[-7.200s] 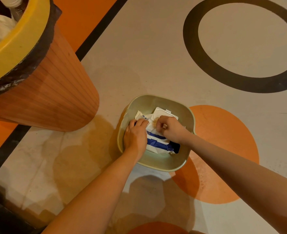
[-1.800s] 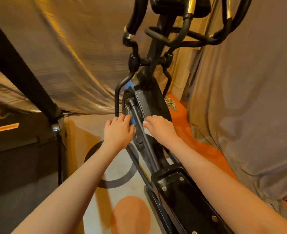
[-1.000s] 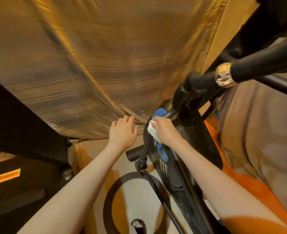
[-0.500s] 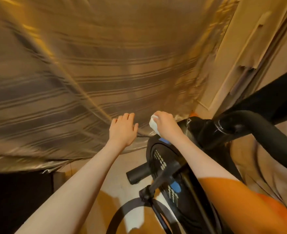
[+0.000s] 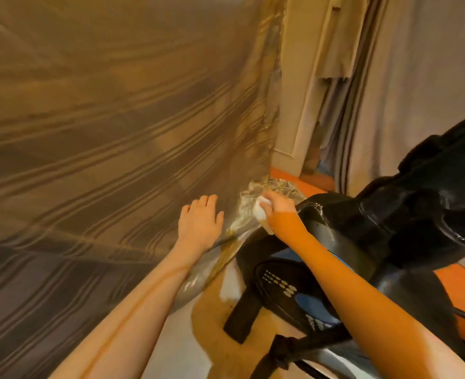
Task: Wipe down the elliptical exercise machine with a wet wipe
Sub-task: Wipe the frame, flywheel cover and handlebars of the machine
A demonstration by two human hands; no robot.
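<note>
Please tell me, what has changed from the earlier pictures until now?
The right hand took a white wet wipe from the pack in the bin, then moved it up the black elliptical machine, from its lower bar to the top front of the housing. The left hand stayed open and empty beside it.

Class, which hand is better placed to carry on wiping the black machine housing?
Right: the right hand grips the white wet wipe at the black housing; the left hand is open and empty.
</note>
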